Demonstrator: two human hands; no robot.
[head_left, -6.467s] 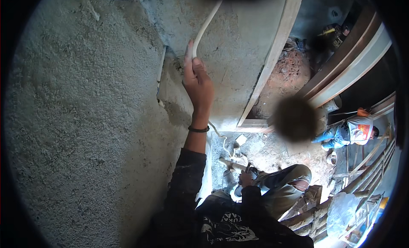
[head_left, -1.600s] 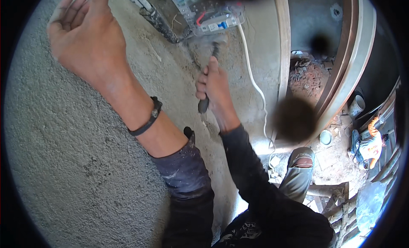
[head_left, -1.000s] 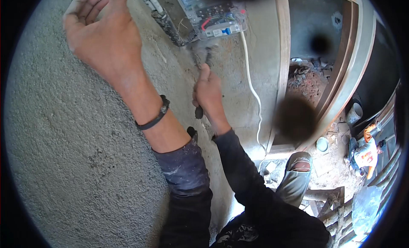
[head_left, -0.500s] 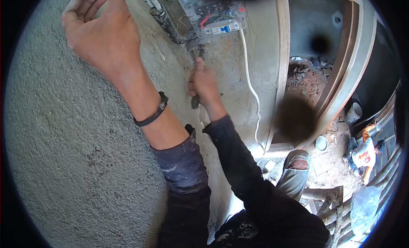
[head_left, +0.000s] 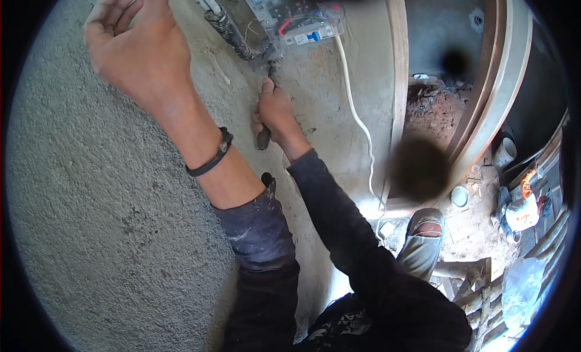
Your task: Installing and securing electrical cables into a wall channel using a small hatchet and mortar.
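A rough grey wall (head_left: 109,194) was passed by the raised left hand (head_left: 148,64), its fingers loosely spread around nothing. Beside the corrugated conduit (head_left: 227,34), a dark-handled tool (head_left: 263,140) was gripped in the right hand (head_left: 277,113), its blurred head just below the clear electrical box (head_left: 302,25). A wooden door frame (head_left: 397,67) was backed by reddish rubble (head_left: 431,113); farther right, a co-worker (head_left: 521,214) was seen. Seconds earlier, white cable (head_left: 353,101) had been held by the left hand.

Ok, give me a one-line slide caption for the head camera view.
Right hand grips a dark-handled tool below a clear electrical box; left hand raised, fingers open, near a rough grey wall.
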